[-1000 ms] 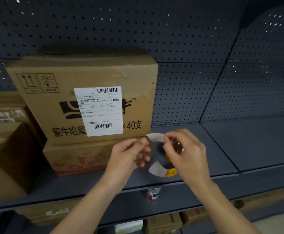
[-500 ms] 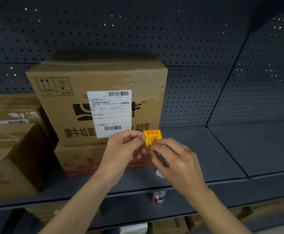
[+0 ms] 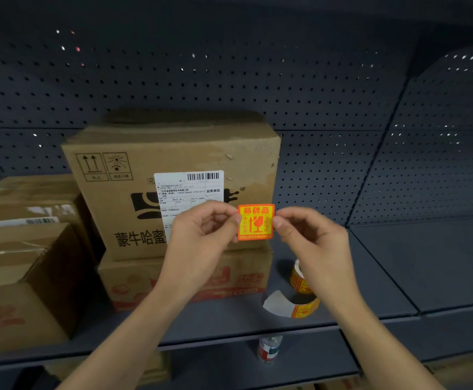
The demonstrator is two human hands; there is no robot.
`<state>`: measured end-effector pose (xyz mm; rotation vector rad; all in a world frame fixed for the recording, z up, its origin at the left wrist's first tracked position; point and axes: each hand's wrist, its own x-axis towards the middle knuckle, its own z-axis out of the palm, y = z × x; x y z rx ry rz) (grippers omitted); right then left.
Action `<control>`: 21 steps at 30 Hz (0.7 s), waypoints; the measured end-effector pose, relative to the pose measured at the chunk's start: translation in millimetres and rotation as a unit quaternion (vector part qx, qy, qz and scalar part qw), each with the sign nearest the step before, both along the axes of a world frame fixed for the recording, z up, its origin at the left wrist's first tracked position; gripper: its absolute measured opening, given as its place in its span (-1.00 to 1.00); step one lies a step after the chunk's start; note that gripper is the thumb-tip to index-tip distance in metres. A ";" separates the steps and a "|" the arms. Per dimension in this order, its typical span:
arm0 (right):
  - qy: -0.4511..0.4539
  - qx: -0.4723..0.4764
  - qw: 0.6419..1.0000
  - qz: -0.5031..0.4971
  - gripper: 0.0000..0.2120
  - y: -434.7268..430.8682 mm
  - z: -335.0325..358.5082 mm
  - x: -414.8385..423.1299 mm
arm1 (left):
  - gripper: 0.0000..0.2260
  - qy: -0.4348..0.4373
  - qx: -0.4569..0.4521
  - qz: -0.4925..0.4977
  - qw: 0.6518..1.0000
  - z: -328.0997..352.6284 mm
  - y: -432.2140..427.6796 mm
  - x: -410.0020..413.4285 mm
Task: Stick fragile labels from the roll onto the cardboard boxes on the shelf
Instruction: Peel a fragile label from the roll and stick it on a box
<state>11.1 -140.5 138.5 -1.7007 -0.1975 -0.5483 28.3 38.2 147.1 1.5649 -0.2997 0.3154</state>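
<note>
Dark pegboard shelving; we pinch the fragile label (image 3: 255, 222) between left hand (image 3: 204, 237) and right hand (image 3: 314, 243), roll (image 3: 300, 280) below the right. Next, we'd press it onto the cardboard box (image 3: 173, 170) behind.

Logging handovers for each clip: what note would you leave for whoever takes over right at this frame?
Left hand: pinches the left edge of the label.
Right hand: pinches its right edge.
Label: peeled, held flat in front of the top box, at the lower right of its front. Whether it touches the cardboard cannot be told.
Roll: on the shelf, right of the stack, backing strip trailing.
Done: one label peeled.
Left: press it on, then label the lower box and the boxes to the left; none shows a fragile label.
</note>
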 end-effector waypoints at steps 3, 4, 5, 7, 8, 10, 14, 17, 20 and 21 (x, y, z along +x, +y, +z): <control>-0.006 0.016 1.000 0.022 -0.93 2.4 12.5 4.2 | -0.86 -0.019 0.010 0.003 1.000 10.1 -1.1 2.7; -0.009 0.020 0.999 0.025 -0.94 2.7 16.1 6.0 | -0.85 -0.024 0.016 0.005 1.000 13.4 -1.0 3.6; -0.011 0.022 0.999 0.029 -0.94 2.8 19.7 8.0 | -0.84 -0.028 0.023 0.007 0.999 17.1 -1.2 3.7; -0.013 0.021 0.999 0.039 -0.93 2.8 26.3 11.7 | -0.84 -0.037 0.037 0.017 0.998 24.6 -1.4 3.7; -0.015 0.020 0.999 0.043 -0.92 3.1 29.5 13.6 | -0.83 -0.045 0.048 0.027 0.997 28.2 -1.5 3.9; -0.026 0.011 0.999 0.046 -0.92 3.3 36.3 17.2 | -0.83 -0.076 0.094 0.065 0.991 34.8 -1.3 5.7; -0.051 -0.004 0.997 0.053 -0.91 2.6 49.5 25.5 | -0.96 -0.215 0.276 0.176 0.920 50.7 4.8 11.4; -0.059 -0.015 0.996 0.061 -0.91 -1.8 56.9 33.0 | -0.81 -0.275 0.333 0.220 0.875 60.3 13.1 18.3; -0.052 -0.026 0.996 0.065 -0.91 -4.9 59.4 40.1 | -0.73 -0.312 0.372 0.259 0.835 66.3 20.1 26.8; -0.049 -0.025 0.996 0.066 -0.91 -5.1 59.5 42.2 | -0.71 -0.319 0.387 0.268 0.822 67.8 21.7 30.3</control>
